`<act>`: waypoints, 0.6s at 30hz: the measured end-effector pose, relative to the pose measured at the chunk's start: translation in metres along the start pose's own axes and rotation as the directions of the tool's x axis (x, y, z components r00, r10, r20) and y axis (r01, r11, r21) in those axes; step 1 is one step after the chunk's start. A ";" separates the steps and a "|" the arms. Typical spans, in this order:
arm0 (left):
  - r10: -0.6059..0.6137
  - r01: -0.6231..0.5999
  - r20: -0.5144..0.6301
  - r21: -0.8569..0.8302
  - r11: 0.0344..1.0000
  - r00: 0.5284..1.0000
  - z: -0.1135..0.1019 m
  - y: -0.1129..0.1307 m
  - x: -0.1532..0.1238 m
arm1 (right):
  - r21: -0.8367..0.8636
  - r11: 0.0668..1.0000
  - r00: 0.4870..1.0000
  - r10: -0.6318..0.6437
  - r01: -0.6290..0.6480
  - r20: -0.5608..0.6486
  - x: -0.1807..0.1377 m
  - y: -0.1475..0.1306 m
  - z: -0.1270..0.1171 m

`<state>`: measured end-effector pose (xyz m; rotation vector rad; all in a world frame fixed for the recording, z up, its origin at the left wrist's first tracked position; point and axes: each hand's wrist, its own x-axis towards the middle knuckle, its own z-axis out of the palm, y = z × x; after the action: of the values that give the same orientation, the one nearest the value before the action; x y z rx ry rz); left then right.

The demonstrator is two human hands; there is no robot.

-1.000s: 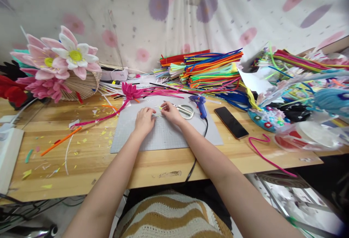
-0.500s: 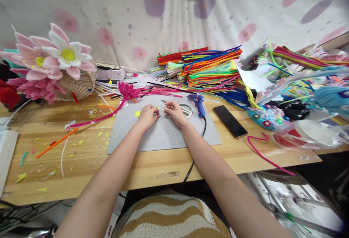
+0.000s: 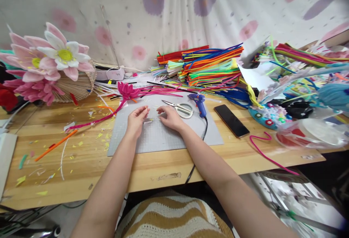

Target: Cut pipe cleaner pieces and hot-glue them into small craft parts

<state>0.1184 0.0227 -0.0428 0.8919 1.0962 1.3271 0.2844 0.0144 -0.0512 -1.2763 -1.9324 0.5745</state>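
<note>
My left hand [image 3: 136, 121] is over the left half of the grey cutting mat [image 3: 163, 141], thumb and fingertips pinched together. A tiny yellowish bit shows at their tips, too small to name. Thin pale strands [image 3: 148, 122] show just right of that hand. My right hand [image 3: 171, 118] is low over the mat, its fingers bent and its thumb and forefinger apart, close to those strands. Just beyond it lie scissors [image 3: 183, 110] with pale handles. To their right is a blue glue gun [image 3: 200, 106], its black cord running off the front edge.
A magenta pipe-cleaner flower [image 3: 127, 91] with a long stem lies left of the mat. Yellow scraps and an orange stick [image 3: 56, 145] litter the wood. Bundled pipe cleaners [image 3: 212, 67] are stacked behind. A phone [image 3: 231, 121] and a plastic-wrapped tub [image 3: 308, 133] are at right.
My hands have moved apart; the left went left and turned up with its fingertips pinched. The right shifted slightly left and lower, its fingers parting, and more of the scissors shows.
</note>
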 end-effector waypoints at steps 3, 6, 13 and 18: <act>-0.068 0.067 -0.007 -0.068 0.995 0.998 0.003 -0.002 -0.004 | 0.073 0.997 0.992 0.039 -0.030 -0.118 0.006 -0.010 -0.003; -0.066 0.066 0.002 -0.050 0.997 0.998 0.005 -0.006 -0.005 | 0.284 0.956 0.986 0.107 -0.068 -0.125 0.015 -0.019 0.002; 0.049 -0.053 0.038 0.097 0.994 0.998 0.003 -0.007 -0.004 | 0.606 0.778 0.966 0.253 -0.168 -0.057 0.030 -0.034 0.022; 0.077 -0.089 0.065 0.206 0.974 0.995 0.001 -0.006 -0.003 | 0.669 0.711 0.946 0.322 -0.219 -0.032 0.037 -0.033 0.015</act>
<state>0.1215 0.0199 -0.0477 1.1346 1.1803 1.2619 0.2442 0.0353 -0.0252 -1.0848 -1.2268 1.1621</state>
